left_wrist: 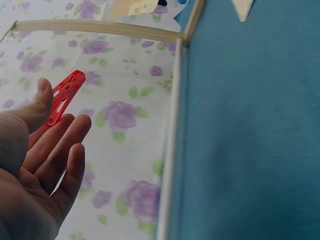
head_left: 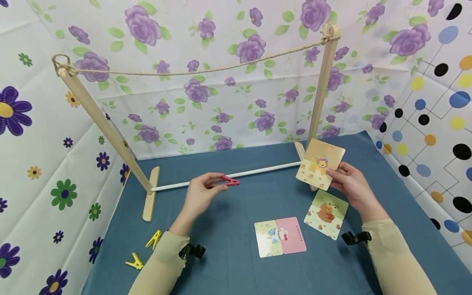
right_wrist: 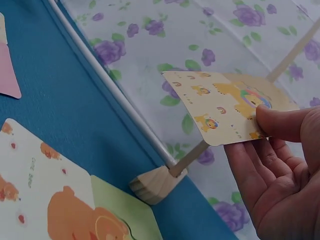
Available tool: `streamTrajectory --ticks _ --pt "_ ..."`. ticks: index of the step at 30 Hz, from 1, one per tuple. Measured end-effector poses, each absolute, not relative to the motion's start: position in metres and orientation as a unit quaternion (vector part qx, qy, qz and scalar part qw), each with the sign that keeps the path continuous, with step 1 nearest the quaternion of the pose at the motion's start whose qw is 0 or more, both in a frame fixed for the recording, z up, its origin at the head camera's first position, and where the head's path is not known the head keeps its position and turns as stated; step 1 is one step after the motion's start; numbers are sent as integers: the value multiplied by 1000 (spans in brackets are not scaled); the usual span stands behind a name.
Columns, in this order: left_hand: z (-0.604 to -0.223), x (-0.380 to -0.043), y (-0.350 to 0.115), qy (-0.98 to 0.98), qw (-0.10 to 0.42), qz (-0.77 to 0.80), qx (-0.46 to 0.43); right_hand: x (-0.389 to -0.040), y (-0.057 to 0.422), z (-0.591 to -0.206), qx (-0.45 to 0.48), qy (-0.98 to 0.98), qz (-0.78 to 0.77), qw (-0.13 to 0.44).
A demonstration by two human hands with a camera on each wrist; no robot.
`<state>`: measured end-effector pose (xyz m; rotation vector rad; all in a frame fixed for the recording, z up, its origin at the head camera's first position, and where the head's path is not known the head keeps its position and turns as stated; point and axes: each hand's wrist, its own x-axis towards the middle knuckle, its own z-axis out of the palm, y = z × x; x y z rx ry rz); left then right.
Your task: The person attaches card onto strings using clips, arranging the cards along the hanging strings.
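Between thumb and fingers, my left hand pinches a red clothespin in front of the white rod. The left wrist view shows the same red clothespin held near the fingertips. My right hand holds an orange-and-cream lion card by its right edge, thumb on the printed face. This lion card is raised off the table in the right wrist view. Below it on the cloth lies a green-and-cream bear card. Left of that, a pink-and-yellow card lies flat.
A rope hangs between the left wooden post and the right wooden post. A white rod joins their bases. Two yellow clothespins lie at the front left of the blue cloth. Patterned curtains surround the table.
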<state>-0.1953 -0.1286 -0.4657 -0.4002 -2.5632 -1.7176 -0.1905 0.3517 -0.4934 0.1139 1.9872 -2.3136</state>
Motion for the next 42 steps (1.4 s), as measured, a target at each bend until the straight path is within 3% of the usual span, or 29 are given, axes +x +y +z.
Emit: streamTrajectory --ticks 16,30,42 --pt "-403 -201 -109 -832 113 -506 -198 -200 334 -463 4 743 -666 71" --pt "-376 -209 -94 -819 137 -498 -249 -208 325 -420 -21 771 -633 61" --pt "-351 -214 -79 -819 130 -507 -234 -216 315 -407 -27 771 -635 48"
